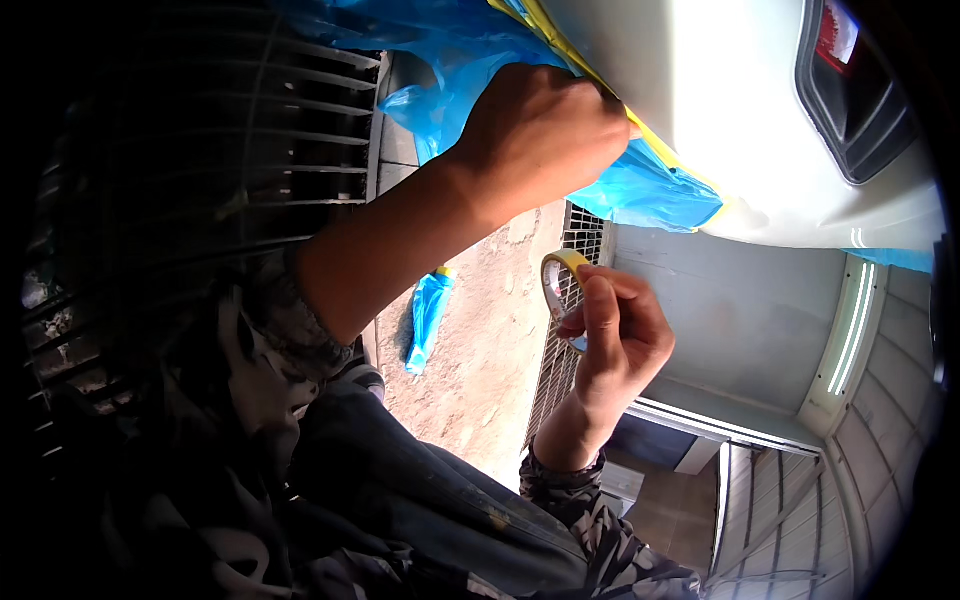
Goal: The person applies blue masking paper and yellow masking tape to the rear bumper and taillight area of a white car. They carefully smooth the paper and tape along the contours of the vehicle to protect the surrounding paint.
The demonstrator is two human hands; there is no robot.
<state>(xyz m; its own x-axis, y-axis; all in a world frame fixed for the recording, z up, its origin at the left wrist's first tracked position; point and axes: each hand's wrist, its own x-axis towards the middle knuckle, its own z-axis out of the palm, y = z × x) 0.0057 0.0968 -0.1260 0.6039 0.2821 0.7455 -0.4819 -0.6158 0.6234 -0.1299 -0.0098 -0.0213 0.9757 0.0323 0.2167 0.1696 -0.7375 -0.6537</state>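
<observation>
My left hand [555, 135] is curled into a fist against the edge of a white car body panel [720, 97]. It touches a strip of yellow masking tape [671, 154] that runs along this edge, and its fingertips are mostly hidden. Thin blue plastic masking film [645, 191] hangs from the tape and bunches behind the hand. Lower down, my right hand [622, 330] pinches a roll of yellow tape [566, 262] between thumb and fingers. The roll's printed inner core faces me, apart from the panel.
A folded bundle of blue film [427, 322] with a yellow end lies on the rough concrete floor [480, 337]. Metal floor grating [330, 139] spans the left, and a mesh grate [555, 382] runs beyond the concrete. A tail light [840, 45], a grey wall [720, 315] and a lit lamp [847, 330] stand right.
</observation>
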